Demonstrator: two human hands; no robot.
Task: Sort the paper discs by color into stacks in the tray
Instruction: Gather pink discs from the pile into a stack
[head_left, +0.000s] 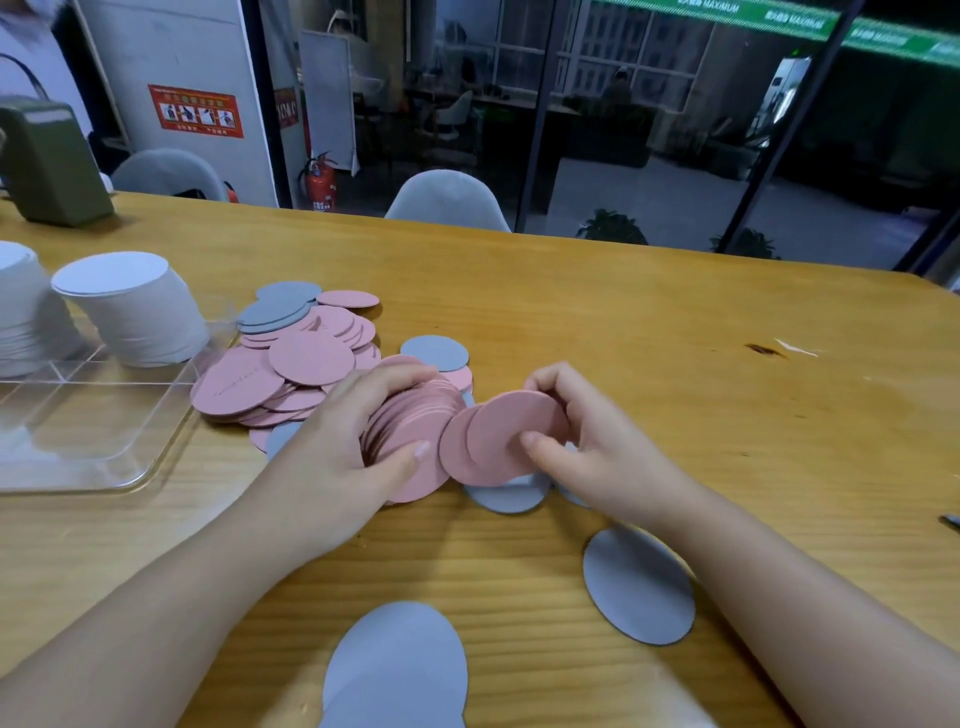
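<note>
Gathering pink discs, left hand (358, 441) gripping the pink stack (410, 421) and right hand (576, 436) pinching a pink disc (504, 436), needing squaring before the tray (104, 467).

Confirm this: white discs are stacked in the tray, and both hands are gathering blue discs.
Wrong color. The head view shows the left hand and right hand gathering pink discs, not blue. The white discs are indeed stacked in the tray.

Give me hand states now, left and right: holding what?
Left hand: closed round a fanned stack of pink discs.
Right hand: closed, pinching a couple of pink discs beside that stack.
</note>
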